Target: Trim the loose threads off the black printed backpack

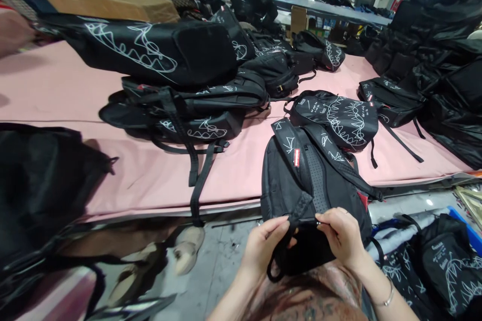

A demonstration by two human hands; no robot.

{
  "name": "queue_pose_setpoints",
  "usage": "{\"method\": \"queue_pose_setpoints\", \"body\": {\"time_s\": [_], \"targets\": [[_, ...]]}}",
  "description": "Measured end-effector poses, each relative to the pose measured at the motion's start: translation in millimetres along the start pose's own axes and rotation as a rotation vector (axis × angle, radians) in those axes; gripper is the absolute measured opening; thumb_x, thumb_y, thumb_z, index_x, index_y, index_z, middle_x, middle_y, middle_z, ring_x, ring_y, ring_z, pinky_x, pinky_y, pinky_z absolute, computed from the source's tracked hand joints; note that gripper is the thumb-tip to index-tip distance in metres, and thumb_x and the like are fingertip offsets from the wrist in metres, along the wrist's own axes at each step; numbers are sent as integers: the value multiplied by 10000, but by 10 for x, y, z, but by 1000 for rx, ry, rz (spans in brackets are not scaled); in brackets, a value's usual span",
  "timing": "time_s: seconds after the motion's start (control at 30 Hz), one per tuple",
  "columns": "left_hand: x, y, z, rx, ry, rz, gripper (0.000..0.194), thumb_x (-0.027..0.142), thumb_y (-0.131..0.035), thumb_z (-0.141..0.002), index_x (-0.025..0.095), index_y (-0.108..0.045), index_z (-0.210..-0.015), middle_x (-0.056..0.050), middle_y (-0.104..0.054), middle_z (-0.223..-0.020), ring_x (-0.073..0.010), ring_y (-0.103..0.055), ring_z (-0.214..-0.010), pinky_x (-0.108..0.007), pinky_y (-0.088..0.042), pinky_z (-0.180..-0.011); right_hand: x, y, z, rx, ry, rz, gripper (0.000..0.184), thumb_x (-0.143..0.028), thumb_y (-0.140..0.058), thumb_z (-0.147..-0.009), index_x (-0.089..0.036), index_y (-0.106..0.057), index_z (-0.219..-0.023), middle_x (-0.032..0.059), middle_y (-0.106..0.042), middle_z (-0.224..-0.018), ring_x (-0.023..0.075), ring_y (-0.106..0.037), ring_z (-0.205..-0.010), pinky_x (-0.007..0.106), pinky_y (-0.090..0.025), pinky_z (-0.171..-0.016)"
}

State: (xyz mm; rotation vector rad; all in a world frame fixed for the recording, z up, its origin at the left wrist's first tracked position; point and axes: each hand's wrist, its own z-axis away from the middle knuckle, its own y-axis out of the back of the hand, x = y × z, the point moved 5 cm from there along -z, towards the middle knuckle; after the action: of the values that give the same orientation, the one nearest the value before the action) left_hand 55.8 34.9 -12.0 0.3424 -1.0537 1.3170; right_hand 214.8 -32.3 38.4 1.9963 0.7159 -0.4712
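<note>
A black backpack (pixel 297 180) with white line drawings and a small red label hangs over the near edge of the pink table (pixel 56 90), its back panel facing me. My left hand (pixel 263 248) pinches the bag's open top edge beside a black strap loop. My right hand (pixel 341 235) pinches the same edge at a small metal zipper pull. Both hands are closed on the fabric above my lap.
Several more black printed backpacks (pixel 181 95) lie stacked at the table's middle and back. Another backpack (pixel 339 118) lies just behind mine. Shiny black wrapped bundles (pixel 444 60) pile up at the right. Bags (pixel 448 261) sit on the floor at lower right. A cardboard box (pixel 109 2) stands at back left.
</note>
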Motion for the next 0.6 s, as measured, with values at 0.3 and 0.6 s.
{"method": "queue_pose_setpoints", "body": {"time_s": [0.3, 0.6], "targets": [[78, -65, -10, -51, -113, -219, 266, 407, -689, -621, 148, -696, -683, -14, -645, -581, -114, -570, -476, -191, -439, -461, 29, 13, -49, -90, 40, 101, 170, -213, -436, -897, -174, -592, -952, 49, -626, -755, 173, -567, -714, 309, -422, -640], [99, -143, 18, -83, -27, -176, 311, 415, -695, -616, 119, -694, -712, -48, -647, -612, -106, -545, -479, -181, -406, -434, 132, 47, -13, -107, -20, -7, 151, -248, -450, -897, -188, -586, -924, 36, -629, -750, 163, -569, -698, 297, -428, -635]]}}
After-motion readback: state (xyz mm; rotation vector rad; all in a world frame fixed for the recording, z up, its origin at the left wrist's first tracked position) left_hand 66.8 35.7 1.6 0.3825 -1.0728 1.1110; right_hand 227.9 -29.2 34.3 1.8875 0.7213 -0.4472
